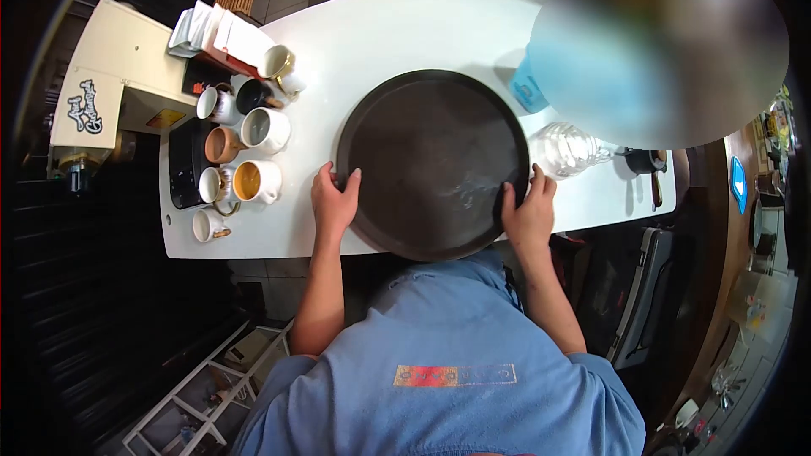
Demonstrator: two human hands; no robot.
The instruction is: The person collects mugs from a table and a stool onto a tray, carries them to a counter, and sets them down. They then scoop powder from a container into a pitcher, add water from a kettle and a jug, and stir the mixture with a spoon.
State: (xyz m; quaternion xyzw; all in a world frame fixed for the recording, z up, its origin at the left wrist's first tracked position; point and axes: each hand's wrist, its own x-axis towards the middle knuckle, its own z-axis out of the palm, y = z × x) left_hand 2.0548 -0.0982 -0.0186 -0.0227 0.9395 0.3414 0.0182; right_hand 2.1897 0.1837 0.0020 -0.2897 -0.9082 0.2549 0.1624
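A large round dark tray lies at the front middle of the white table, its near rim reaching the table's edge. My left hand grips the tray's left rim, thumb on top and fingers at the outer side. On the opposite rim, my right hand holds on in the same way. The tray carries nothing but a pale, shiny patch on its right part. Just beyond my right hand lies a clear plastic bottle. Left of the tray stand several mugs, among them a white mug and a mug with a yellow-orange inside.
Behind the mugs are a white paper stack and a cream machine. A light blue container stands at the right, beside a large blurred area. A dark small pot sits near the right end of the white table.
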